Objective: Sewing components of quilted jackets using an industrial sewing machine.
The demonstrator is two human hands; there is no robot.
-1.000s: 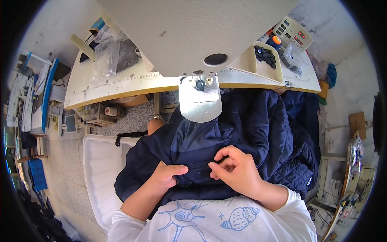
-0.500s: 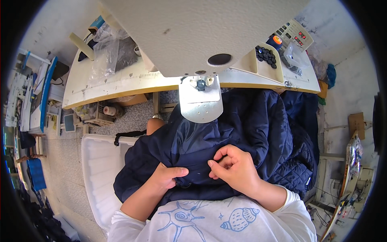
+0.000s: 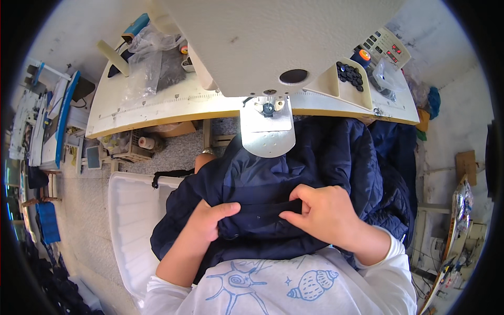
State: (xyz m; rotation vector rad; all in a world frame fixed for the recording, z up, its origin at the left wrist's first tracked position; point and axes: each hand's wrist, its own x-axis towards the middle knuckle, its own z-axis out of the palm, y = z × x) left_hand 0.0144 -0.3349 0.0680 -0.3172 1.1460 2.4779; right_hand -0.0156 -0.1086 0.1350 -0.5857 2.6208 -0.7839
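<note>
A dark navy padded jacket (image 3: 344, 157), part of it quilted, lies bunched across my lap. My left hand (image 3: 207, 219) is closed on a folded strip of its cloth, thumb on top and the other fingers hidden underneath. Farther along that strip, my right hand (image 3: 328, 214) pinches the cloth between thumb and fingers. The strip lies stretched between both hands, with a tiny pale speck on it. Just beyond them, the rounded metal plate (image 3: 268, 143) of a sewing machine (image 3: 252, 47) juts out over the jacket.
On the white worktable (image 3: 157, 113), a cream tray (image 3: 362, 102) holds several dark buttons (image 3: 349, 76). A control panel (image 3: 386, 47) with red digits stands behind it. Plastic bags (image 3: 144, 68) lie at the left. A white plastic bin (image 3: 123, 226) stands left of my lap.
My right hand has moved right and taken a pinch grip on the cloth strip. The left hand keeps its hold, slightly farther away. The view has shifted a little.
</note>
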